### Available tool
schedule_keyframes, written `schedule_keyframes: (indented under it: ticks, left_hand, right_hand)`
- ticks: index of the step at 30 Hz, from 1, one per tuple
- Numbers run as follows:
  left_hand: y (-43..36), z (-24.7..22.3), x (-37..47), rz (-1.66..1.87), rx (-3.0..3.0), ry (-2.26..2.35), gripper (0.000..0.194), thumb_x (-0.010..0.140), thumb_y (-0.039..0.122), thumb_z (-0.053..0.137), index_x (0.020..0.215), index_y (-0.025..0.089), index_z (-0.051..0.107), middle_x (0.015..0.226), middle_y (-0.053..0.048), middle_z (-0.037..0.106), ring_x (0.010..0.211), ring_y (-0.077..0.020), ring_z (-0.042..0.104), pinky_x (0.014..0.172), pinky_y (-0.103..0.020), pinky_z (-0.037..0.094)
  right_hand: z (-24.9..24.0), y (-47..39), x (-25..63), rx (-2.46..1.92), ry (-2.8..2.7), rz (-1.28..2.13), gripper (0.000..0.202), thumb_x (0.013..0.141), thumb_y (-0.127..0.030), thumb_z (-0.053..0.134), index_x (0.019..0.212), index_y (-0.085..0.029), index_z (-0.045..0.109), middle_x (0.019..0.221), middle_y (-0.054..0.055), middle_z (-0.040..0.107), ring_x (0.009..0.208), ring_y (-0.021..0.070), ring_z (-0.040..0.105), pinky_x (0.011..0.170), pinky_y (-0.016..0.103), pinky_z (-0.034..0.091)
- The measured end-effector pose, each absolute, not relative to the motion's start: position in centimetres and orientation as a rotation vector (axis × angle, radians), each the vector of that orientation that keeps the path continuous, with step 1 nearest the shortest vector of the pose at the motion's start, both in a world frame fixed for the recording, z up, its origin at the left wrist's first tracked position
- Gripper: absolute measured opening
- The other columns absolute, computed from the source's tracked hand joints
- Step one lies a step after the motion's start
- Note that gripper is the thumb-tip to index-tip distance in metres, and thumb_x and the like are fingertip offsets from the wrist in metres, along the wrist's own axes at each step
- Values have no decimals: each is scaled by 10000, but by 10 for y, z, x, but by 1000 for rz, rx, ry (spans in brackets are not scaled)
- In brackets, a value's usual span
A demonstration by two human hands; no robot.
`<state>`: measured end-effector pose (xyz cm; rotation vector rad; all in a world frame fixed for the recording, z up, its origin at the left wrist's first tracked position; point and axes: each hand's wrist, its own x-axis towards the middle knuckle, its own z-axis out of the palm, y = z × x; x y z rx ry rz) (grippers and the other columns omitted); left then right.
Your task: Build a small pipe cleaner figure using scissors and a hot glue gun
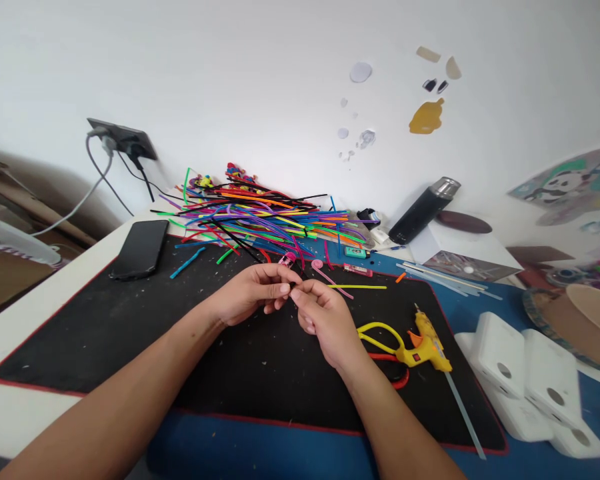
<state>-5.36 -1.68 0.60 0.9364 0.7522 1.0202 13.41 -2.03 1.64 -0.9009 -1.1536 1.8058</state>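
Observation:
Over the black mat (pixel 250 387), my left hand (pixel 253 293) and my right hand (pixel 325 317) meet fingertip to fingertip. Both pinch a small black piece (pixel 293 285) that looks like pipe cleaner; the fingers hide most of it. Just behind them stands a small pink object (pixel 287 259), partly covered by my left hand. A pink pipe cleaner (pixel 318 266) with a coiled end lies behind my right hand, and a yellow pipe cleaner (pixel 365 287) extends to its right. The large pile of coloured pipe cleaners (pixel 265 217) lies farther back.
Right of my right hand lie a yellow glue gun (pixel 427 347) and yellow and red handle loops (pixel 380 328). A phone (pixel 141 248) rests at the left. Lighters (pixel 357 253), a dark flask (pixel 423 213) and white devices (pixel 525 373) are at the right. A wall socket (pixel 123 138) has cables.

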Motion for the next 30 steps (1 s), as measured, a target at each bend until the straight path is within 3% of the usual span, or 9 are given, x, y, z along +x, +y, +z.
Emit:
schedule_keyframes:
  ticks: [6,25,30]
  left_hand:
    - [-17,6,-55,1014,912,730,410,767,373,944,1095,167,809,697,-6,666,589,-109,597,444,-161,406]
    - [-16,7,-55,985,892,762,396,769,443,931,933,132,749,665,-2,641,557,-98,569,451,-170,391]
    - [-16,8,-55,983,891,774,408,759,455,935,923,135,742,655,-1,639,551,-98,562,449,-173,387]
  right_hand:
    - [16,-20,134,-906,-1165,1777,294,819,-446,836,808,-205,669,502,-102,425,431,73,318,440,242,212]
    - [13,-20,134,-910,-1206,1781,292,821,-447,818,809,-197,667,527,-85,494,422,63,324,426,238,200]
    - [14,-20,133,-911,-1207,1781,286,821,-446,815,809,-201,667,512,-100,453,422,66,321,425,239,204]
